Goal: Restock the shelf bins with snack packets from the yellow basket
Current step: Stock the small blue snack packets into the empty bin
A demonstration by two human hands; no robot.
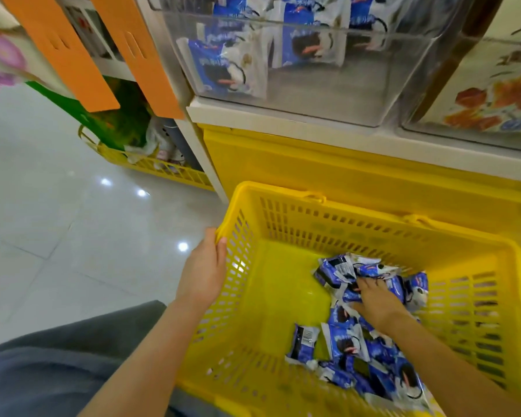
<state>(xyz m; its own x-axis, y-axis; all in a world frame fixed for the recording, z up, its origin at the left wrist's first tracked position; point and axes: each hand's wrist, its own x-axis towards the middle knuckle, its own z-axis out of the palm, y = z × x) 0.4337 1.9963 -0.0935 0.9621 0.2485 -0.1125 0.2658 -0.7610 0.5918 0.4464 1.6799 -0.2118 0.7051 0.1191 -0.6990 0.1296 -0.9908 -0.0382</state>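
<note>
A yellow plastic basket [283, 224] sits low in front of me, holding several blue-and-white snack packets [343, 341] along its right side. My left hand [203, 272] grips the basket's left rim, thumb hooked over the edge. My right hand [373, 302] reaches down into the pile, fingers spread among the packets and curling onto them; whether it has hold of one is hidden. Above, a clear shelf bin [298, 94] holds several of the same blue packets [229, 67].
A second clear bin [478, 100] with orange-patterned packets stands at the right. A yellow shelf base [313, 164] lies behind the basket. Another yellow basket [151, 167] with goods sits on the glossy tiled floor [57, 191] at left, under orange panels [66, 55].
</note>
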